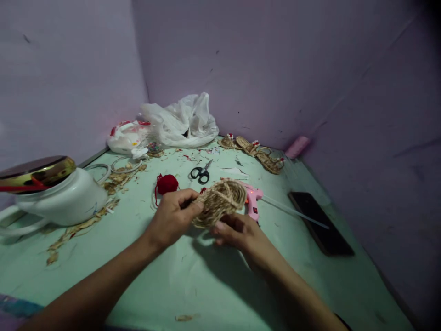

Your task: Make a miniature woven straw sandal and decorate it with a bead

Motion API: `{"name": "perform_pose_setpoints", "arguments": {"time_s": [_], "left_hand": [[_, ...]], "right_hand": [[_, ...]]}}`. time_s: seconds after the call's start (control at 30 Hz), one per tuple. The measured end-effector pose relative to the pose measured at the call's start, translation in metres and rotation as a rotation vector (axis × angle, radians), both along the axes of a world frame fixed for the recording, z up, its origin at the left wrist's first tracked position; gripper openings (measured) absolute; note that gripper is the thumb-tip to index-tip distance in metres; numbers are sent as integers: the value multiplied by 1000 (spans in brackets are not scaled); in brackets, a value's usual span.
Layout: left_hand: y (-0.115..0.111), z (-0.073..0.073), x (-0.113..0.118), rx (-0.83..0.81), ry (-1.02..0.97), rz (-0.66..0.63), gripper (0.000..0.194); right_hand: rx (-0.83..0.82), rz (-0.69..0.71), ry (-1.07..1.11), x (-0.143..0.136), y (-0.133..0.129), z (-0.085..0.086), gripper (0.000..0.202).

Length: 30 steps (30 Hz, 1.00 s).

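A small woven straw slipper is held above the green table. My left hand pinches its left end between thumb and fingers. My right hand is at its lower right edge, fingers curled beneath it; their exact contact is partly hidden. Behind the slipper lies a pink glue gun with a long clear glue stick in its back. A ball of red yarn sits beyond my left hand, and black-handled scissors lie farther back.
On the green table, a white pot stands left beside dried straw scraps. White plastic bags lie at the back. Several woven slippers and a pink roll are back right. A dark phone lies right.
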State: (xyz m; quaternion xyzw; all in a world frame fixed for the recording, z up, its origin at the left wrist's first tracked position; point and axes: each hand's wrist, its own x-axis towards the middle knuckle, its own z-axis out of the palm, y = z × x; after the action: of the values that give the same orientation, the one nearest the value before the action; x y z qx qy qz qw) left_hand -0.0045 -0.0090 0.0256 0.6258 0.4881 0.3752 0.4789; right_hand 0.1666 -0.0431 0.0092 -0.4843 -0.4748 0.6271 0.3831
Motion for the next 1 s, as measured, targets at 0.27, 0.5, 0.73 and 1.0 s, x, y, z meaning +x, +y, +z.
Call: {"name": "perform_pose_setpoints", "arguments": {"time_s": [0.27,0.5,0.73,1.0], "left_hand": [[9,-4,-12,44,365,-239,17],[4,-17,-1,114,332,-239,21],[2,-19,3,185,383,-195,19],[-4,-20,3,599,355,-214,19]], "right_hand": [[696,-259,-685,53,1,13,14],[683,17,-644,38,4,-10,26],[694,-14,-637,32,5,-19,24],[877,-12,-589,30,4,-19,29]]}}
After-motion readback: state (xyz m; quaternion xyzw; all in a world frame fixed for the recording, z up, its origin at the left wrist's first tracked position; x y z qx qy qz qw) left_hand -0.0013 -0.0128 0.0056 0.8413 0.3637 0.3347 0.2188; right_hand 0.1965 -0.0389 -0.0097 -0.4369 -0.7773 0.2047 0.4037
